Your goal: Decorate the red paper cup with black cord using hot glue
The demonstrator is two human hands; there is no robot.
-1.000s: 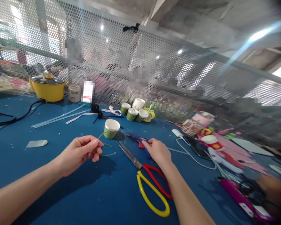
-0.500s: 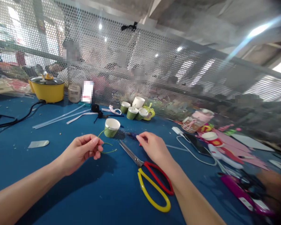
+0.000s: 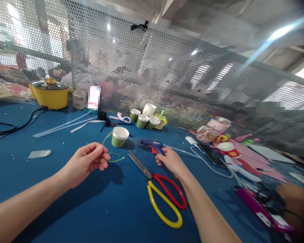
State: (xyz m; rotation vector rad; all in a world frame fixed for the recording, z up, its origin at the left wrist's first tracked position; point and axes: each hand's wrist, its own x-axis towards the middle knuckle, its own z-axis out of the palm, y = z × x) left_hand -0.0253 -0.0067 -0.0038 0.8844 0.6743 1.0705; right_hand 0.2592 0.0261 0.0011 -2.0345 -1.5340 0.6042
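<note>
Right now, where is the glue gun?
In the head view the glue gun is just right of centre on the blue table, held by the right hand, above the scissors and right of the green cup.

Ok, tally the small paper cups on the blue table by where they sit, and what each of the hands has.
Lone green paper cup near the left hand: 1
Green and white paper cups clustered by the mesh screen: 4
Total: 5
Left hand pinches a thin green wire; right hand grips the blue glue gun, beside the red-and-yellow-handled scissors.
</note>
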